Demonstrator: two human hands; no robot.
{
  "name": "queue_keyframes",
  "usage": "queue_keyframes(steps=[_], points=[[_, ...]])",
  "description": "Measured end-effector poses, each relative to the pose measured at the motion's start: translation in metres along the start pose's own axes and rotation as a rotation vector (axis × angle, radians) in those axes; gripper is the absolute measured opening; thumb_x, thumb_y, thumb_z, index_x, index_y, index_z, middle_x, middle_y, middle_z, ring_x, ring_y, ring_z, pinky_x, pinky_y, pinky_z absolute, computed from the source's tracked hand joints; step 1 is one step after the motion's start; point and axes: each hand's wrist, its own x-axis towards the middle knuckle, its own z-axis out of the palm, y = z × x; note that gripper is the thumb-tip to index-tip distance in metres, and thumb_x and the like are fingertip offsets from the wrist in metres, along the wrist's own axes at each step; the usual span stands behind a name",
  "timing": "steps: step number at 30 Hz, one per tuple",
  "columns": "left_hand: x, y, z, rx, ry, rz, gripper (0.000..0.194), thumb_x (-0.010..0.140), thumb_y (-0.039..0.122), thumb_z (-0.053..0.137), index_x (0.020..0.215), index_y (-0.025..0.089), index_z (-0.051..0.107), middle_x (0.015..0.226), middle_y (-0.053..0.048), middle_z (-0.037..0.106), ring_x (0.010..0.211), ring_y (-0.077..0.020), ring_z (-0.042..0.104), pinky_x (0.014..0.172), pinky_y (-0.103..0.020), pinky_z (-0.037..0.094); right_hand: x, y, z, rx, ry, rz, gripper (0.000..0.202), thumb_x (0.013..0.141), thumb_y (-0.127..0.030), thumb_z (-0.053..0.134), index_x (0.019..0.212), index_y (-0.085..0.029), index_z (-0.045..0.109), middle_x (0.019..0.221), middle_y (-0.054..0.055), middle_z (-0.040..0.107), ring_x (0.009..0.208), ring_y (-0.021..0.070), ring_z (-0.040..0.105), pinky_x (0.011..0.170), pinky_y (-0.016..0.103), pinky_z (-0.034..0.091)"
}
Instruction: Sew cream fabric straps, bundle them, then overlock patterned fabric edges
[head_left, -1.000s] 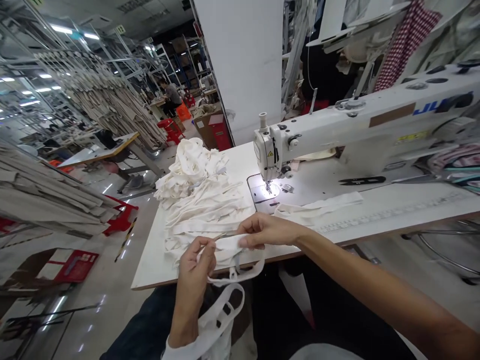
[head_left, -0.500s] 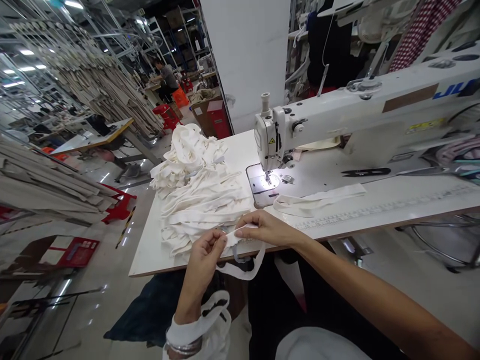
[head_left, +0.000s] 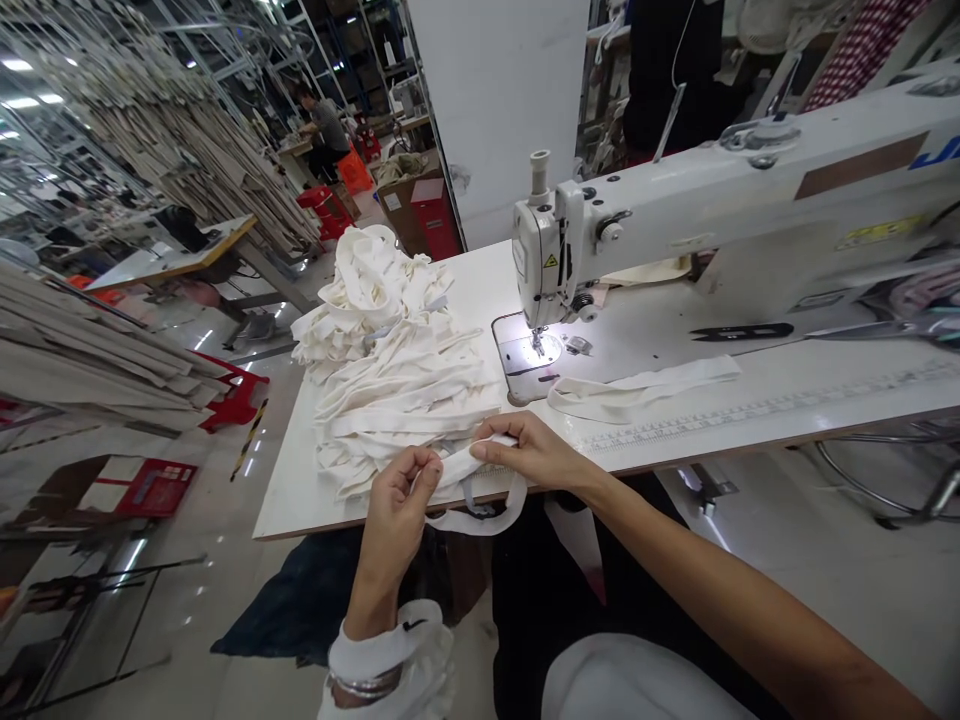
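Both my hands hold one white fabric strip (head_left: 480,521) at the table's front edge, its loop hanging down below them. My left hand (head_left: 401,495) pinches one part between thumb and fingers. A short way to the right, my right hand (head_left: 529,450) grips the strip with the thumb on top. More white strips (head_left: 386,655) hang around my left wrist beside a bracelet. Just beyond my hands lies a heap of white fabric strips (head_left: 405,380). Another white strip (head_left: 645,390) lies flat right of the lit needle area of the sewing machine (head_left: 551,250).
The white table (head_left: 292,500) has a printed ruler (head_left: 750,405) along its front. Black thread snips (head_left: 741,332) and scissors (head_left: 862,329) lie under the machine arm. A pillar (head_left: 502,120) stands behind. Hanging fabric pieces (head_left: 90,350) and a seated person (head_left: 326,130) are at left.
My hands have drawn slightly apart, with more of the strip stretched between them. The view has shifted a little, so the table and machine sit differently in the picture.
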Motion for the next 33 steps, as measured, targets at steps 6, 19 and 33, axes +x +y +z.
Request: queue_keyframes(steps=[6, 19, 33], points=[[0.0, 0.001, 0.0, 0.023, 0.013, 0.035, 0.029, 0.079, 0.044, 0.069, 0.071, 0.018, 0.062, 0.064, 0.001, 0.053, 0.06, -0.0119, 0.043, 0.057, -0.021, 0.037, -0.002, -0.002, 0.001, -0.013, 0.025, -0.012, 0.022, 0.085, -0.038, 0.068, 0.08, -0.016, 0.07, 0.08, 0.003, 0.067, 0.077, 0.0167, 0.06, 0.071, 0.027, 0.046], [-0.011, -0.021, -0.014, 0.437, 0.337, 0.332, 0.013, 0.066, 0.028, 0.083, 0.077, 0.025, 0.078, 0.046, -0.001, 0.051, 0.048, -0.0159, 0.046, 0.064, -0.033, 0.041, -0.017, -0.004, 0.007, -0.918, 0.303, -0.835, 0.018, 0.093, -0.017, 0.056, 0.093, -0.025, 0.072, 0.064, -0.001, 0.062, 0.06, 0.0132, 0.053, 0.066, 0.031, 0.041], [-0.029, -0.024, 0.006, 0.069, -0.04, 0.362, 0.017, 0.093, 0.022, 0.055, 0.079, 0.017, 0.064, 0.059, 0.0, 0.06, 0.054, -0.0128, 0.061, 0.056, -0.026, 0.047, -0.019, -0.001, 0.017, -0.778, 0.411, -0.806, 0.009, 0.09, -0.013, 0.062, 0.095, -0.017, 0.068, 0.069, 0.001, 0.061, 0.064, 0.0135, 0.054, 0.067, 0.031, 0.042]])
